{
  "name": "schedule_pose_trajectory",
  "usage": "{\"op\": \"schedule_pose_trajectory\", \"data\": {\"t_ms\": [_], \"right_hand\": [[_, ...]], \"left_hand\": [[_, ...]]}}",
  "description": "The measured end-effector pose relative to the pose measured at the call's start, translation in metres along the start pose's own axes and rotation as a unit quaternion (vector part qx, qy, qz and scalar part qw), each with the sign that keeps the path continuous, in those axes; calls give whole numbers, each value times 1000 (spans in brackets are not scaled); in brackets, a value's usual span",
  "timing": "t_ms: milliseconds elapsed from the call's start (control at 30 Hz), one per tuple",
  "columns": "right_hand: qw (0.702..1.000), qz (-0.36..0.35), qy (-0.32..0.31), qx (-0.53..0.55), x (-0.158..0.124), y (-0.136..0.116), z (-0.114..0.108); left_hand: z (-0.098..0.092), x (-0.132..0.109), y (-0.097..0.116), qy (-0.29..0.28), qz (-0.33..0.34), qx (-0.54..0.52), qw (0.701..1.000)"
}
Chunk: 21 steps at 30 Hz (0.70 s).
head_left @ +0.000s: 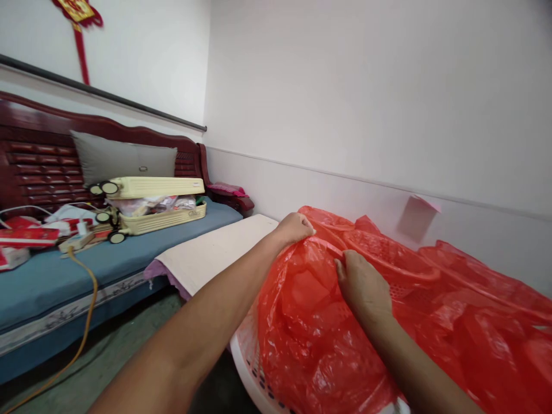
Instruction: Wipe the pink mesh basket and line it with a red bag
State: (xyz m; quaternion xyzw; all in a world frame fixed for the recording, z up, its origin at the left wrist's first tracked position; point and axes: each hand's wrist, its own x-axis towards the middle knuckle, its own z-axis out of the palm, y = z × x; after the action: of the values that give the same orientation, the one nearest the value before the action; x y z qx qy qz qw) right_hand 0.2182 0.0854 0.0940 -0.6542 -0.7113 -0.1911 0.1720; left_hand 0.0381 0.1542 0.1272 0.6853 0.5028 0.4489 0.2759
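Observation:
A thin red plastic bag (pixel 319 322) lines a white perforated plastic basket (pixel 245 351) in front of me. My left hand (pixel 296 227) is closed, pinching the bag's edge at the far side of the basket rim. To its right, my right hand (pixel 362 282) also grips the bag's edge, fingers curled over the rim. Between the two hands the edge of the bag is drawn in a band. Just beyond my right hand stands another basket (pixel 388 253) covered in red plastic. More red plastic (pixel 483 322) spreads over the right side.
A cream board (pixel 224 247) lies left of the baskets. Farther left, a blue-cushioned wooden sofa (pixel 185 230) holds a partly open yellow suitcase (pixel 159 201), a grey pillow (pixel 125 158) and a power strip (pixel 75 241). Its yellow cord (pixel 92 287) trails to the floor. A wall (pixel 366 103) stands behind.

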Motion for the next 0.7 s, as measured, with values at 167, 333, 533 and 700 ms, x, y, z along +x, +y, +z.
{"op": "schedule_pose_trajectory", "data": {"t_ms": [167,333,533,700], "right_hand": [[1000,-7,7,-12,0,-3,-1],[1000,-10,11,-16,-2,-4,-1],[1000,-6,-3,-10,-2,-6,-5],[1000,-8,-2,-9,-3,-8,-6]], "left_hand": [[-4,1,-6,0,0,-19,1000],[-5,1,-7,-3,1,-29,1000],[-7,-4,-5,4,-4,-27,1000],[-9,-6,-2,3,-10,-34,999]]}}
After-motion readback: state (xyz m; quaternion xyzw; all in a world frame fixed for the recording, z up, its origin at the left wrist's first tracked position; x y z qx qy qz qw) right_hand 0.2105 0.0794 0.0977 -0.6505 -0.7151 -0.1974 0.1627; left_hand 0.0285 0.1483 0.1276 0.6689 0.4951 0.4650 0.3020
